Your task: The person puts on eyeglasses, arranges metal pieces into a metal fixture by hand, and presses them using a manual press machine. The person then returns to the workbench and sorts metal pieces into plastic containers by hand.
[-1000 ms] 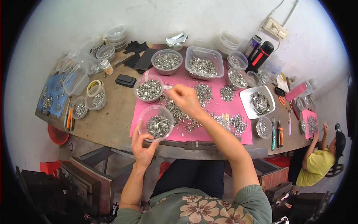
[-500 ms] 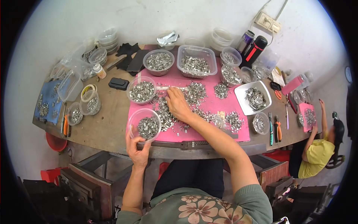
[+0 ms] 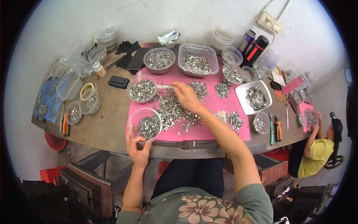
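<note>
My left hand (image 3: 138,147) grips the near rim of a round clear plastic tub (image 3: 161,128) at the front edge of the pink mat (image 3: 238,136). Small shiny metal pieces (image 3: 148,127) fill its bottom. Over the far side of a loose heap of the same metal pieces (image 3: 167,108), my right hand (image 3: 187,98) reaches with fingers stretched forward and nothing visibly held. Its fingertips are by a thin pale strip (image 3: 164,87) lying on the mat. Another round tub (image 3: 128,89) full of pieces stands just beyond the held one.
Filled tubs, a round one (image 3: 159,61) and a rectangular one (image 3: 217,59), line the back. A white tray (image 3: 240,106), pliers (image 3: 278,130) and flasks (image 3: 255,50) stand right. A blue mat (image 3: 46,112) lies far left. Another person (image 3: 317,149) works at far right.
My right hand has moved slightly up and right across the heap. Metal pieces in the middle are more spread toward the right and front. My left hand and its tub stay put.
</note>
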Tool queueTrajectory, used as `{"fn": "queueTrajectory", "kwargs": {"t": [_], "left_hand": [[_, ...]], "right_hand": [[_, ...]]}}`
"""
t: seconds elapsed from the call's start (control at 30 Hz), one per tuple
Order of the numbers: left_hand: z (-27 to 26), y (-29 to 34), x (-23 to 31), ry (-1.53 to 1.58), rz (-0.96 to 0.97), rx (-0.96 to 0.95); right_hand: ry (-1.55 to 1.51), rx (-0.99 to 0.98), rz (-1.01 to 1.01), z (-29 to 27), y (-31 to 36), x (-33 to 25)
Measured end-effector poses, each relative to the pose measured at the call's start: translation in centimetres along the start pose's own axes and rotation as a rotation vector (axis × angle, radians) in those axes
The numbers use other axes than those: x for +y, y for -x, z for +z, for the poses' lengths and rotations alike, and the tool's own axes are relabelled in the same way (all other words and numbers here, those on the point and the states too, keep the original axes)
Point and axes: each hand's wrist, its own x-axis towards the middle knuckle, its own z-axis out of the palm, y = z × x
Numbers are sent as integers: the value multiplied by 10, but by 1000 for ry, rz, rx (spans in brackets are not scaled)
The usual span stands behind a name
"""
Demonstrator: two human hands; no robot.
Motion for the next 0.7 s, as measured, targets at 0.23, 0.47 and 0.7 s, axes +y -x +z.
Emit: {"fn": "queueTrajectory", "kwargs": {"t": [0.23, 0.47, 0.7], "left_hand": [[2, -1, 2, 8, -15, -28], [-2, 0, -1, -12, 34, -17], [1, -1, 0, -27, 59, -9]], "right_hand": [[254, -1, -260, -41, 8, 38], [512, -104, -354, -51, 25, 37], [408, -102, -318, -36, 28, 0]]}}
